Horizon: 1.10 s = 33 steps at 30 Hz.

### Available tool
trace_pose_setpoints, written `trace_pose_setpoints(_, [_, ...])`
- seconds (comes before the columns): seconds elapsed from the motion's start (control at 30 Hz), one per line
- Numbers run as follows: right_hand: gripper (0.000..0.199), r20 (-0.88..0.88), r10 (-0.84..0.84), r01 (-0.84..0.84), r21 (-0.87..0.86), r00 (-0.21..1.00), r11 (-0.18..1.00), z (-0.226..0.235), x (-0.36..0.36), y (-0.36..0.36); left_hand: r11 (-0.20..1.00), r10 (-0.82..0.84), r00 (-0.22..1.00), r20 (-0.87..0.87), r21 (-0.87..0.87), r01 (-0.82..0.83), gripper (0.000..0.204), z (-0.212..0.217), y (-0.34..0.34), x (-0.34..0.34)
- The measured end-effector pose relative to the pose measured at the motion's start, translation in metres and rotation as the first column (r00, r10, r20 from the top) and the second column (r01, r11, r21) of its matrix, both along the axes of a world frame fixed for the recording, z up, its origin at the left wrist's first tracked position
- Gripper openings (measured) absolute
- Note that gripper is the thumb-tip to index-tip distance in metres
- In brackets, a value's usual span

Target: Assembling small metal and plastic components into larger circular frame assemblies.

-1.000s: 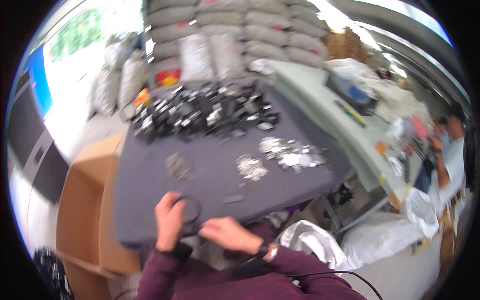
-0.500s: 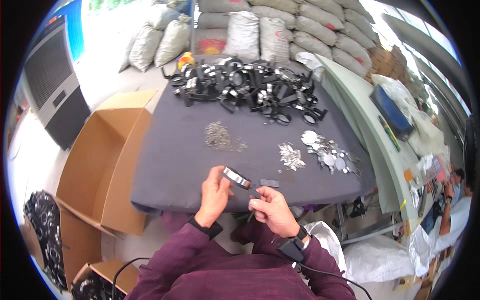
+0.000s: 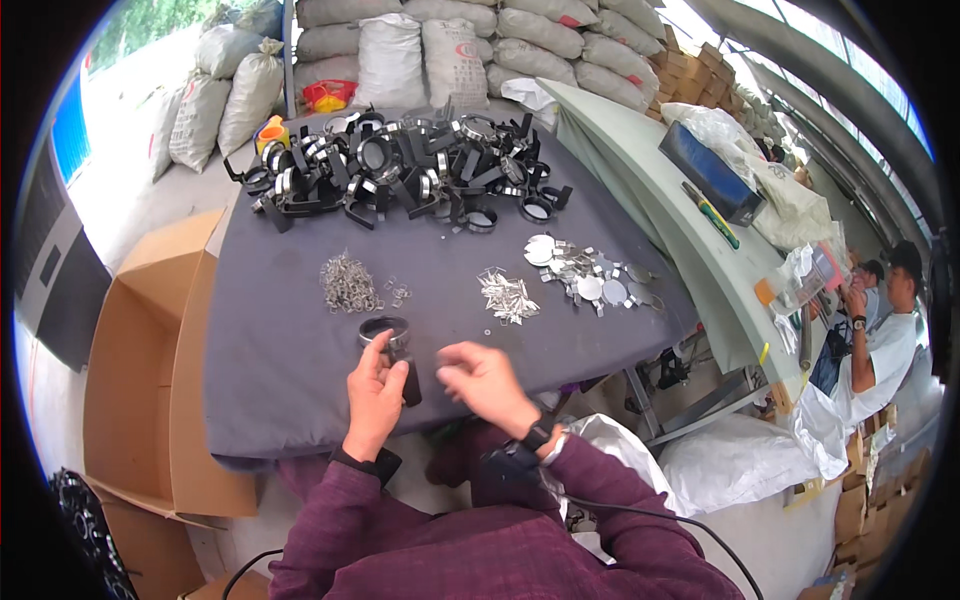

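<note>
My left hand (image 3: 372, 398) is closed on a black ring-shaped part with a handle, its round rim (image 3: 384, 328) facing up and its dark handle (image 3: 412, 384) pointing toward me. Thumb and fingers press on the part near where rim and handle meet. My right hand (image 3: 486, 384) hovers just right of it, apart from the part; its bent fingertips are smeared by motion, and nothing can be made out in them. Beyond the hands on the grey cloth lie a heap of small metal rings or clips (image 3: 347, 283), a small pile of silvery slivers (image 3: 508, 297) and several round silvery discs (image 3: 590, 288).
A large heap of black ring parts (image 3: 390, 165) covers the table's (image 3: 280, 390) far side. An open cardboard box (image 3: 130, 390) stands at the left. On the right are a pale green bench (image 3: 640, 190) with a blue box (image 3: 712, 172), and another person (image 3: 885, 350).
The view has swung right. My right hand has let go of the handle and moved away from the part, which my left hand keeps; its ring now faces upward.
</note>
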State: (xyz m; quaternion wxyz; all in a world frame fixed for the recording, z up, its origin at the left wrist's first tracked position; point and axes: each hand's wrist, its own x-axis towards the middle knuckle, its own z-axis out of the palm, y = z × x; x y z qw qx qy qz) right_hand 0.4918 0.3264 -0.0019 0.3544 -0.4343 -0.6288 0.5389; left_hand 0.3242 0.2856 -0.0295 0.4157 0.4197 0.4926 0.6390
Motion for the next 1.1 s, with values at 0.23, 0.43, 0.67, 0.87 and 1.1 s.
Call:
trace_pose_setpoints(0.23, [0.023, 0.370, -0.714, 0.360, 0.671, 0.595, 0.648, -0.003, 0.188, 0.095, 0.998, 0.054, 0.993, -0.101, 0.046, -0.050, 0.048, -0.008, 0.001, -0.002])
trace_pose_setpoints(0.43, [0.034, 0.626, -0.744, 0.318, 0.674, 0.232, 0.666, 0.008, 0.284, 0.145, 0.997, 0.077, 0.984, -0.163, 0.039, -0.071, 0.045, -0.002, 0.003, 0.001])
trace_pose_setpoints(0.67, [0.043, 0.735, -0.640, 0.225, 0.600, 0.224, 0.768, 0.009, 0.318, 0.218, 0.996, 0.093, 0.971, -0.222, 0.035, -0.087, 0.045, -0.001, -0.003, 0.002])
trace_pose_setpoints(0.87, [0.048, 0.808, -0.539, 0.181, 0.509, 0.237, 0.842, -0.016, 0.358, 0.269, 0.990, 0.137, 0.936, -0.325, 0.057, -0.126, 0.047, 0.003, -0.008, 0.002])
trace_pose_setpoints(1.1, [0.030, 0.823, -0.450, -0.015, 0.485, 0.348, 0.874, -0.020, 0.351, 0.270, 0.995, 0.093, 0.934, -0.344, 0.050, -0.081, 0.049, 0.011, -0.004, 0.000])
